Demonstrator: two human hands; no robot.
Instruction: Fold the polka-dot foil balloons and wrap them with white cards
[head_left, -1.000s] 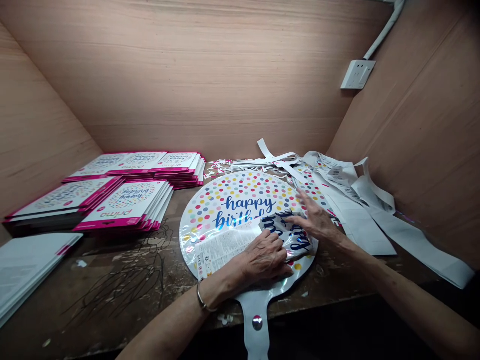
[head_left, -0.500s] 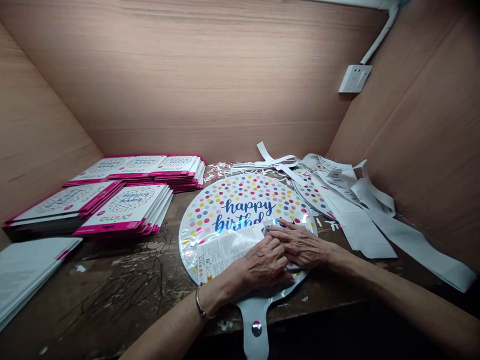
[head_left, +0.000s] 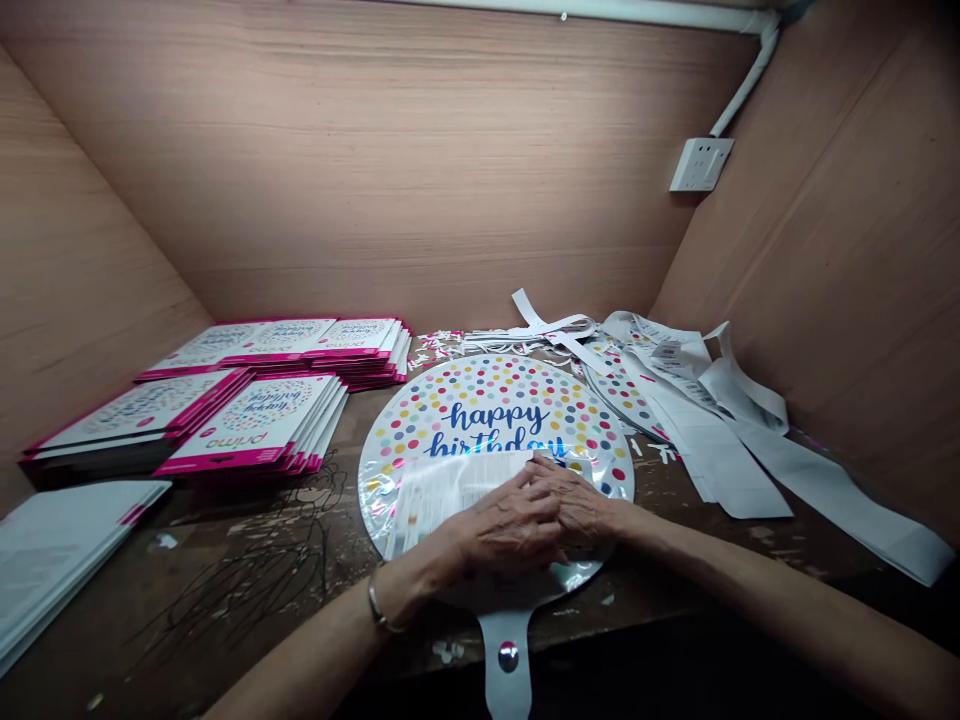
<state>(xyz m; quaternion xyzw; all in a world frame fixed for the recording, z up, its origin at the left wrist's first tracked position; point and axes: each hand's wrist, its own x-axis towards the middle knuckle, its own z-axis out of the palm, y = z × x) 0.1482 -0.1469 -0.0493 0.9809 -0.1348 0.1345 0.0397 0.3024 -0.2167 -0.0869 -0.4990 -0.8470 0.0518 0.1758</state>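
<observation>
A round white foil balloon (head_left: 495, 385) with coloured dots and blue "happy birthday" lettering lies flat, its neck (head_left: 507, 630) pointing toward me. Across its lower half is a white packet (head_left: 427, 490) with small printed text. My left hand (head_left: 506, 525), a bangle at its wrist, is closed over the packet's right part. Beside and partly behind it, my right hand (head_left: 577, 500) grips the same end with curled fingers. The two hands touch, and most fingertips are hidden.
Pink-edged balloon packets (head_left: 247, 425) stand in stacks at the left, with white folded packets (head_left: 67, 560) nearer me. At the right lie white paper strips (head_left: 742, 450) over another dotted balloon (head_left: 622, 385). Wooden panels (head_left: 420, 170) enclose the bench; a socket (head_left: 701, 165) sits at upper right.
Both hands have shifted slightly left and closer together. My right fingers have drawn in from the lettering, and the packet has moved and bent a little.
</observation>
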